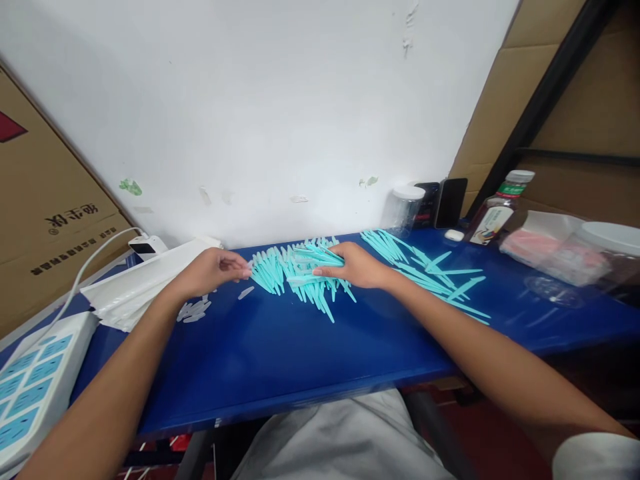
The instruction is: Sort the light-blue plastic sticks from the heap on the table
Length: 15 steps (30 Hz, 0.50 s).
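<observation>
Teal plastic sticks [300,273] lie in a dense, fanned pile at the middle of the blue table [280,353]. They are thin, flat and pointed. More sticks [430,273] lie scattered to the right.

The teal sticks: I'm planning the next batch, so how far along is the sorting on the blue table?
Looks early. Done: a small heap of clear caps lies by the left hand. In hand: the right hand presses on the middle pile of teal sticks, the left pinching at its edge. Left: that pile and the loose spread of sticks on the blue table.
</observation>
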### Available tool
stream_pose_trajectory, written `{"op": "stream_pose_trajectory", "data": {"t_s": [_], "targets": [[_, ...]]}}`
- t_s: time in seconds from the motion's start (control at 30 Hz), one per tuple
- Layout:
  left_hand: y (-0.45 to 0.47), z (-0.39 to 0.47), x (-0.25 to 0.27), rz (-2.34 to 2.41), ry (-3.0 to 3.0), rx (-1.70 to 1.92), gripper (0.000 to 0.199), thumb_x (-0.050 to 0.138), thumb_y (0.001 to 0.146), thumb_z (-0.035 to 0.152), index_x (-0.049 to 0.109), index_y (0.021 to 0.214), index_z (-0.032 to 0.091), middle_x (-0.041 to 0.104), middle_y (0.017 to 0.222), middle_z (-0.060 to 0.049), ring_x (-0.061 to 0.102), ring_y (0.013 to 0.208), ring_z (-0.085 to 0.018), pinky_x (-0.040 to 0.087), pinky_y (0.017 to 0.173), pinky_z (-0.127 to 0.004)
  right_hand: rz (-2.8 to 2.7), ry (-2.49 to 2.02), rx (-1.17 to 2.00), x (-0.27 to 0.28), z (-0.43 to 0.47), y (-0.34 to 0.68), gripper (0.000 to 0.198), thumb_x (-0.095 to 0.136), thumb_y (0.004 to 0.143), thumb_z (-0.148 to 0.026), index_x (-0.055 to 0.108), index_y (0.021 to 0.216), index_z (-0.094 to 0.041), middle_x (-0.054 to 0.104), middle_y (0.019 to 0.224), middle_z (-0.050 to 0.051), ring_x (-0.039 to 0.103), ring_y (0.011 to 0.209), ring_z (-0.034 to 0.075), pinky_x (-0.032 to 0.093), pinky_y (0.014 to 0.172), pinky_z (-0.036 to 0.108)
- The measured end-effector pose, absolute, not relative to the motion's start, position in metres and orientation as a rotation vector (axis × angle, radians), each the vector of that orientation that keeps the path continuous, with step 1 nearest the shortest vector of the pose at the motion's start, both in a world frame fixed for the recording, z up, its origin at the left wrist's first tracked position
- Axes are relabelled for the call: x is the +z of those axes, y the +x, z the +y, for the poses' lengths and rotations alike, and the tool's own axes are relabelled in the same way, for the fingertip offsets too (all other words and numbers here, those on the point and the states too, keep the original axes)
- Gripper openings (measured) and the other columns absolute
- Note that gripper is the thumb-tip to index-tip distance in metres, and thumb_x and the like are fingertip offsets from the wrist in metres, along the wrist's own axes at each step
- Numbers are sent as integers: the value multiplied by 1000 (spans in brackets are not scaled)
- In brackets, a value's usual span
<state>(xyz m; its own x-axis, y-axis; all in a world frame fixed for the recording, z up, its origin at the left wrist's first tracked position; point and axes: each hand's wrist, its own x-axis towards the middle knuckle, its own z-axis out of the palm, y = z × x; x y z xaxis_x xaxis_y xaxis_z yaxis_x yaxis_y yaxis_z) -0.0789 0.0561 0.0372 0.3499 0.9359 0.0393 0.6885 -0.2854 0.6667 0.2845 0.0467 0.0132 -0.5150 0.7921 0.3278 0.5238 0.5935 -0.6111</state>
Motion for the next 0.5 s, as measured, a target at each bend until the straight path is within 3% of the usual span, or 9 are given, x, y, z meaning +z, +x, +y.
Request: {"op": "stream_pose_trajectory", "data": {"t_s": [0.1, 0.17, 0.3, 0.5], "targets": [[-58, 50, 34, 1266, 1989, 833, 46, 77, 78, 59, 85, 100, 19, 81, 104, -13, 74, 90, -29, 60, 79, -37, -2256, -1043, 598, 12, 46, 282, 65, 68, 85, -67, 25, 67, -22, 19, 70, -4, 21, 63, 10, 11, 60, 29], [-45, 45, 32, 1208, 2045, 845, 44, 71, 85, 60, 85, 96, 20, 80, 114, -12, 74, 90, -27, 59, 77, -33, -2263, -1033, 619, 12, 45, 281, 65, 68, 84, -68, 27, 66, -22, 20, 69, -5, 23, 62, 10, 13, 59, 29], [-22, 32, 28, 1190, 2150, 856, 43, 64, 92, 57, 85, 94, 20, 82, 107, -10, 74, 89, -24, 57, 80, -30, -2282, -1004, 706, 11, 44, 280, 61, 67, 83, -71, 41, 65, -20, 30, 66, -4, 30, 62, 10, 17, 58, 26], [-6, 22, 25, 1232, 2066, 978, 41, 76, 85, 55, 85, 102, 19, 83, 98, -9, 75, 88, -26, 60, 81, -33, -2285, -996, 799, 13, 44, 281, 58, 68, 82, -71, 50, 66, -18, 38, 64, -4, 36, 61, 11, 24, 56, 25]]}}
